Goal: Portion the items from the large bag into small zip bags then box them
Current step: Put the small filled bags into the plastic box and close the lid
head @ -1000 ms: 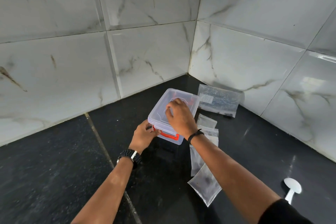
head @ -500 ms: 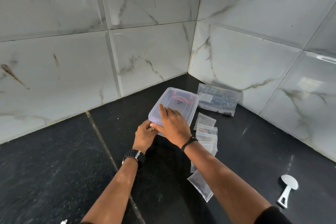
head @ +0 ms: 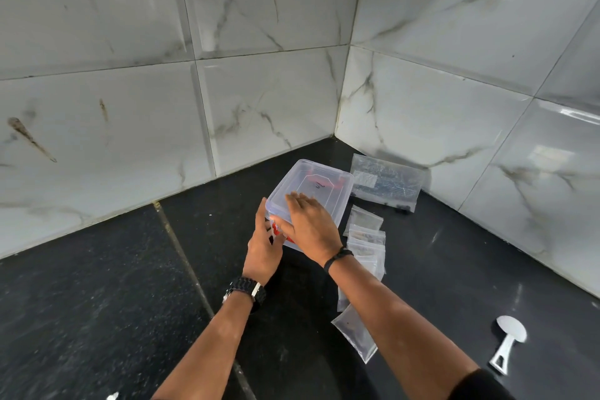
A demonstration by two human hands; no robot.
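Two flat hands, right hand (head: pixel 310 221), left hand (head: pixel 262 248), lidded box (head: pixel 319 187) angled toward corner

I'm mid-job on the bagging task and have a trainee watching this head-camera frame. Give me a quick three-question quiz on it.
1. True or false: the lid is on the clear plastic box.
2. Which hand lies flat on top of the lid? A) left hand B) right hand C) neither
3. Fill in: the row of small zip bags lies on the black counter to the ____ of the box, with the large bag by the wall tiles behind them.

Key
1. True: the lid covers the box.
2. B: the right hand's straight fingers lie on the lid; the left hand is at the box's near end.
3. right
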